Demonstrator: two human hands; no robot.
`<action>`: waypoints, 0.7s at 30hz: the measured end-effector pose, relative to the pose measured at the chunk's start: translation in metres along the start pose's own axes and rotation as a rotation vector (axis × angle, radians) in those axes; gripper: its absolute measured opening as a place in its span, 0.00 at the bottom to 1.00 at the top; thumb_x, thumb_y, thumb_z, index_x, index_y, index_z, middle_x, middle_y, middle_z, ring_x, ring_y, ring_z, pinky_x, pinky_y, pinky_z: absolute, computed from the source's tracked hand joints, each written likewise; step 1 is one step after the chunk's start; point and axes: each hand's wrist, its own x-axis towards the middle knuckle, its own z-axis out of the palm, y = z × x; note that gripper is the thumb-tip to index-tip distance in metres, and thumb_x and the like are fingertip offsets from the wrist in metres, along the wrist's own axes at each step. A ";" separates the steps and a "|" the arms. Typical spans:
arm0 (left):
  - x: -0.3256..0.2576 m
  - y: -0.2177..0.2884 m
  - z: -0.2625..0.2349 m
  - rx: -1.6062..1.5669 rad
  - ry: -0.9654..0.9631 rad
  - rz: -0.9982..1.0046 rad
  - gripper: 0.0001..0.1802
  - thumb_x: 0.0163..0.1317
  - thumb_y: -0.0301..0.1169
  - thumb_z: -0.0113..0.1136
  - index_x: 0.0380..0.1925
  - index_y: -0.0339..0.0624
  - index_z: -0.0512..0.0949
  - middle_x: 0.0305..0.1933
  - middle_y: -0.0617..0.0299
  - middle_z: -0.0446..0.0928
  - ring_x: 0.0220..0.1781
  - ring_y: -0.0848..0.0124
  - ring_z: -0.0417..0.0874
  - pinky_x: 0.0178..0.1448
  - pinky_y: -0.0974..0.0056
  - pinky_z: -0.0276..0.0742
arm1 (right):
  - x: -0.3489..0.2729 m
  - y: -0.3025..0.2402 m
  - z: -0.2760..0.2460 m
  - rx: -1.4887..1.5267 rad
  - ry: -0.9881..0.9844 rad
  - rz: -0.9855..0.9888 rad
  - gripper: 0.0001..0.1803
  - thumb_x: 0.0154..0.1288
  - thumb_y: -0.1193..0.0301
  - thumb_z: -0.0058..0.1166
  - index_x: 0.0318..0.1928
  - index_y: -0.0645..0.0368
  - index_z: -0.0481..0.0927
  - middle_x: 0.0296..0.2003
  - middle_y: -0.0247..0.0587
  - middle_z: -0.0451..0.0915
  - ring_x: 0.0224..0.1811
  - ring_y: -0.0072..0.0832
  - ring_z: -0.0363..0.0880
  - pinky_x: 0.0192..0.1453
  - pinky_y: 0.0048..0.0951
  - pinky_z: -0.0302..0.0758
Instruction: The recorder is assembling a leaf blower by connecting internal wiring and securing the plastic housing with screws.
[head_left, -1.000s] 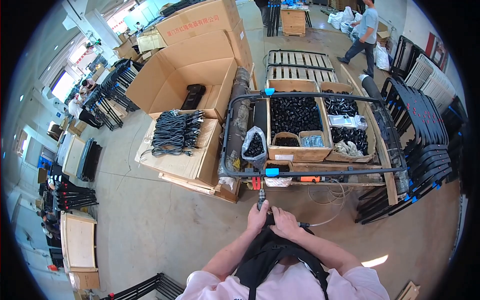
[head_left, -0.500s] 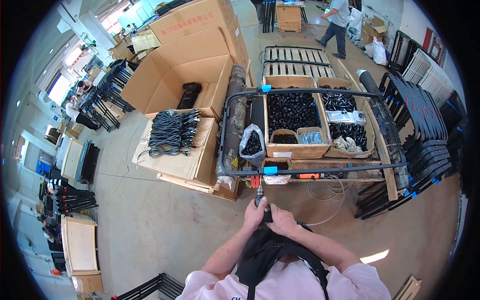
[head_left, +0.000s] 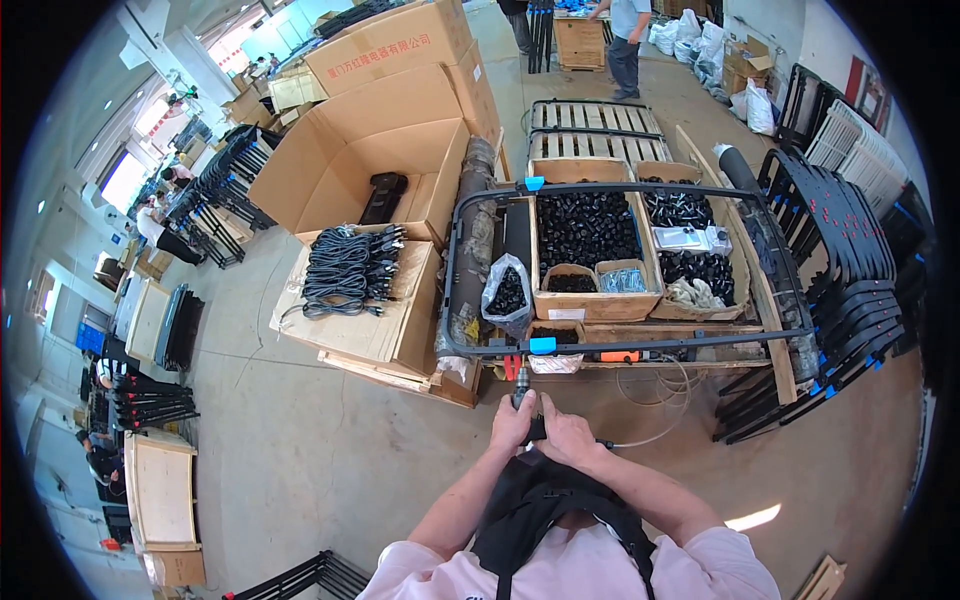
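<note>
Both my hands are closed round a dark drill [head_left: 522,384], its chuck pointing away from me. My left hand [head_left: 512,420] wraps its front part; my right hand [head_left: 568,432] grips behind it, hiding most of the body. Beyond the chuck, the bit reaches the near rail of a black rectangular tube frame [head_left: 680,342]; I cannot tell whether it touches. One blue clip [head_left: 542,346] sits on that rail beside the bit, and another blue clip [head_left: 534,184] on the far rail. Red handles [head_left: 512,366], perhaps of pliers, hang just left of the chuck.
Under the frame stand a wooden box of black caps [head_left: 588,225], a tray of screws [head_left: 622,279] and a plastic bag of black parts [head_left: 508,293]. Bundled black cables [head_left: 350,268] lie on cardboard at left. An orange tool [head_left: 620,356] lies by a hose. Black frames [head_left: 835,240] are stacked right.
My hands and the drill stay almost in place, with the view shifted slightly. In the background, a walking person has moved left toward a wooden crate.
</note>
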 end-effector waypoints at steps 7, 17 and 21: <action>0.003 -0.003 0.004 0.006 0.050 0.011 0.38 0.72 0.63 0.59 0.53 0.32 0.77 0.46 0.42 0.85 0.50 0.52 0.86 0.56 0.51 0.80 | 0.001 0.002 0.013 0.014 0.063 -0.071 0.30 0.57 0.66 0.71 0.56 0.64 0.74 0.47 0.56 0.79 0.47 0.55 0.86 0.51 0.53 0.84; -0.008 -0.008 -0.003 -0.076 -0.043 -0.003 0.37 0.71 0.63 0.59 0.50 0.32 0.80 0.47 0.41 0.86 0.51 0.51 0.88 0.57 0.50 0.80 | -0.009 -0.009 0.009 0.046 0.027 -0.065 0.27 0.56 0.67 0.73 0.52 0.64 0.75 0.47 0.55 0.77 0.48 0.55 0.85 0.51 0.53 0.83; -0.008 -0.012 -0.003 -0.072 -0.055 0.000 0.38 0.72 0.64 0.58 0.50 0.32 0.81 0.46 0.41 0.86 0.52 0.52 0.87 0.58 0.51 0.79 | -0.010 -0.010 0.008 0.052 -0.001 -0.046 0.29 0.56 0.67 0.73 0.53 0.64 0.74 0.50 0.56 0.75 0.49 0.58 0.84 0.52 0.55 0.82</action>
